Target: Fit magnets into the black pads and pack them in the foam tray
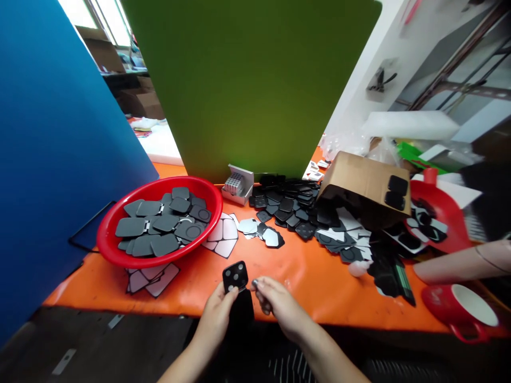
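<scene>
My left hand [217, 311] grips a black hinged two-panel piece [235, 275] over the table's front edge. Several round grey dots show on its upper panel, and the lower panel hangs down dark. Just to the right, my right hand [279, 304] is closed in a pinch. A small shiny grey spot shows at its fingertips, too small to name. Beyond the hands lie a few loose pale and black panels [261, 232]. A small open white box [241, 186] with a block of small silvery pieces stands farther back.
On the orange table [191, 287], a red basin [104, 234] of grey hinged panels stands left. Black panels [287, 205] are heaped at the back. To the right are a tipped cardboard box [359, 173], a red tray [453, 213] and a red mug [439, 306]. A green board [255, 80] rises behind.
</scene>
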Demonstrator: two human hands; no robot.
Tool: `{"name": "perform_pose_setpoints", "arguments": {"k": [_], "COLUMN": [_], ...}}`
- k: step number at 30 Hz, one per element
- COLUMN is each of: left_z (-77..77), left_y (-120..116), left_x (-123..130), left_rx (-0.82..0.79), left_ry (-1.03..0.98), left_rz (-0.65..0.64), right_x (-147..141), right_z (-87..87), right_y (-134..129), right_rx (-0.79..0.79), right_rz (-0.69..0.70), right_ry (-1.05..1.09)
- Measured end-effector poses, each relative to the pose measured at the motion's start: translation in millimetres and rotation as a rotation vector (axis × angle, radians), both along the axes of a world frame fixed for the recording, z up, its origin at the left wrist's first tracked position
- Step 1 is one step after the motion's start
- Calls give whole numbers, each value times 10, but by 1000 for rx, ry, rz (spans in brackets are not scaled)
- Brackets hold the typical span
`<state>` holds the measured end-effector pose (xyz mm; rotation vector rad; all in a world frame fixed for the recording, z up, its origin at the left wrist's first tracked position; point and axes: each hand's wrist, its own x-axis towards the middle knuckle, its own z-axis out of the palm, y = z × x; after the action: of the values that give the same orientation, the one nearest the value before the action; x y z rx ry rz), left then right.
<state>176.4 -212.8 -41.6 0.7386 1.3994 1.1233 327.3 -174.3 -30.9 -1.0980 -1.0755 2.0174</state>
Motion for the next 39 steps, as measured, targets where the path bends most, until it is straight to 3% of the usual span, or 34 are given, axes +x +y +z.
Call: {"name": "perform_pose_setpoints", "arguments": {"k": [6,13,19,23,27,31,39], "left_z": [27,65,61,58,77,122,93], "left_y": [-77,-89,17,57,80,69,-33], "left_x": [97,146,123,119,84,82,113], "left_rx": [96,141,18,-41,-64,18,377], "left_ry": [59,53,-143,-178,-79,114,538], "left_rz": [-127,-58,43,19,1,21,-223], "right_x": [-87,-68,-51,-57,-66,-70,19], "right_z": [6,33,62,62,28,-30,45], "right_y": [-20,-99,-125,-130,-145,-148,-130], "right_rx": [113,83,55,110,109,133,257], "right_rz": [43,22,36,29,13,-31,-72], "right_ry": [-149,22,31,-47,-74,-111,-208]}}
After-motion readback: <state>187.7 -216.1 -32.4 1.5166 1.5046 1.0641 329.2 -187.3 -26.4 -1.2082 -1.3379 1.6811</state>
